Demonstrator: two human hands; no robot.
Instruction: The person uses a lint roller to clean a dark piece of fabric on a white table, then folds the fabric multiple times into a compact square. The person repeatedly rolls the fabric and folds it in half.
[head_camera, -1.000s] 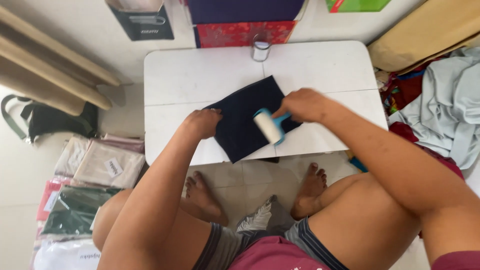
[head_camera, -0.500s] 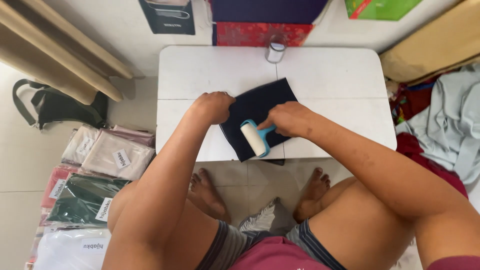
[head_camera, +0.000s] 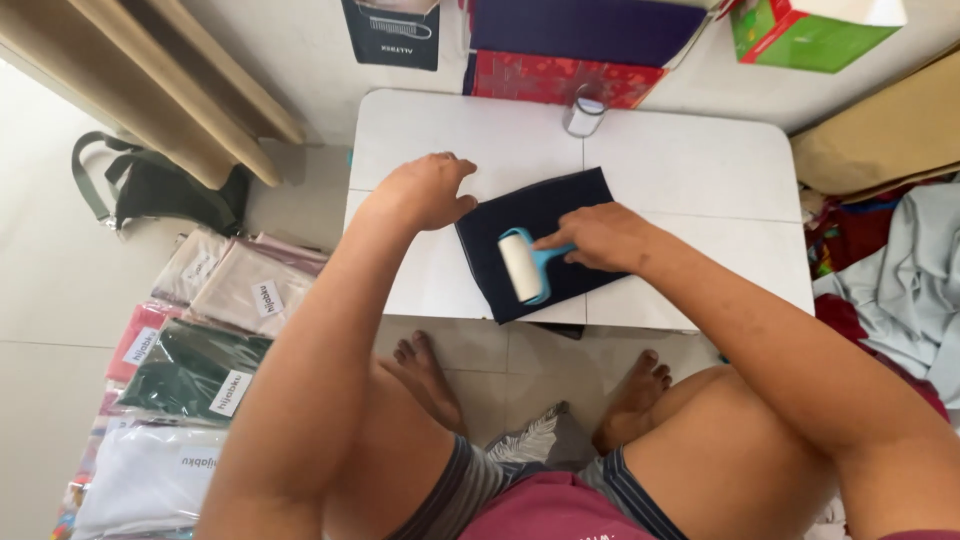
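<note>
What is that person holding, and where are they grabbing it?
The right hand holds a lint roller by its blue handle. The left hand only presses the dark cloth.

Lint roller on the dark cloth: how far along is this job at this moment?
Done: the dark cloth lies folded flat on the white table. In hand: the right hand holds the blue-handled lint roller on the cloth's near left part, while the left hand presses at its far left edge. Left: how much of the cloth is already rolled cannot be told. Bagged cloths lie on the floor.
</note>
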